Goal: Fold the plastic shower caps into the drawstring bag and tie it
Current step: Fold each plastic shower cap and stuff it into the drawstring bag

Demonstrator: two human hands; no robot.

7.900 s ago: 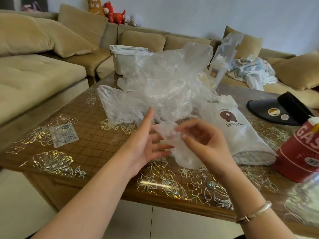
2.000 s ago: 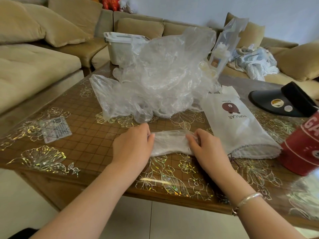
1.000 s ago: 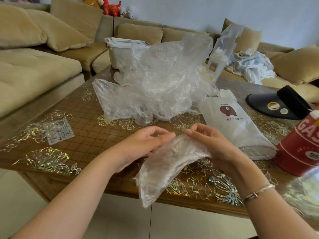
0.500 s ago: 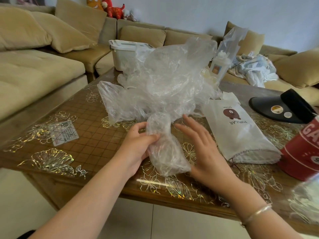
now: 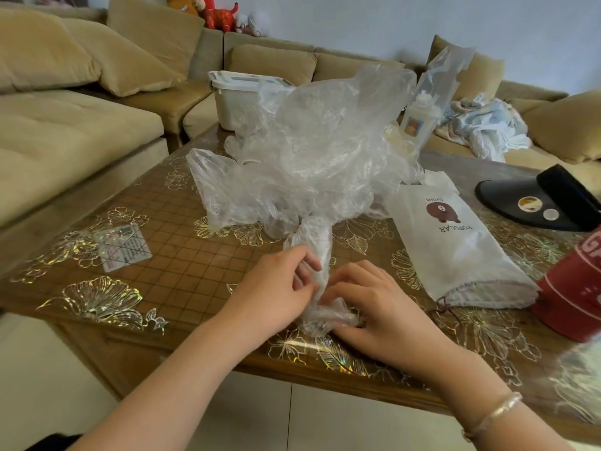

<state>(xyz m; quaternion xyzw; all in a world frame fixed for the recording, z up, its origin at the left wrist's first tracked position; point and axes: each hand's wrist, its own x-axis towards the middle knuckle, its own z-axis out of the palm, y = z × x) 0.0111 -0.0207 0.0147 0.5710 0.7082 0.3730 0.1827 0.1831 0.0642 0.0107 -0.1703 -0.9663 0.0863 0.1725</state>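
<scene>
Near edge of the tabletop (image 5: 182, 281): the left hand (image 5: 276, 294) and right hand (image 5: 374, 307) are lying side by side, both working one shower cap (image 5: 317, 271) gathered into a narrow strip. The left hand's fingers (image 5: 309, 262) are curling round the strip's middle; the right hand is pinching and pressing its crumpled lower end down onto the tabletop. The strip's upper end is standing up between the hands and reaching toward the pile behind. A bracelet (image 5: 494, 415) is sitting on the right wrist.

Just right of the hands: the drawstring bag (image 5: 455, 252) is lying flat, its open mouth and dark cord facing the near edge. It is showing a brown bear print with the words "brown" and "POPULAR", upside down from this view. Far right: a red can (image 5: 572, 288) is showing part of white lettering, cut off by the frame edge.

Left: a small clear packet (image 5: 123, 247) is lying flat, its print too small to read.

Middle: a loose pile of shower caps (image 5: 309, 157) is heaping up. Behind it a white lidded box (image 5: 240, 99) and a bagged bottle (image 5: 419, 122) are standing; a black visor (image 5: 540, 203) is lying at the right. A sofa (image 5: 81, 118) is wrapping round beyond.

Half a second back the right hand was open beside the strip; it is now gripping the lower end, and the strip is sitting lower.
</scene>
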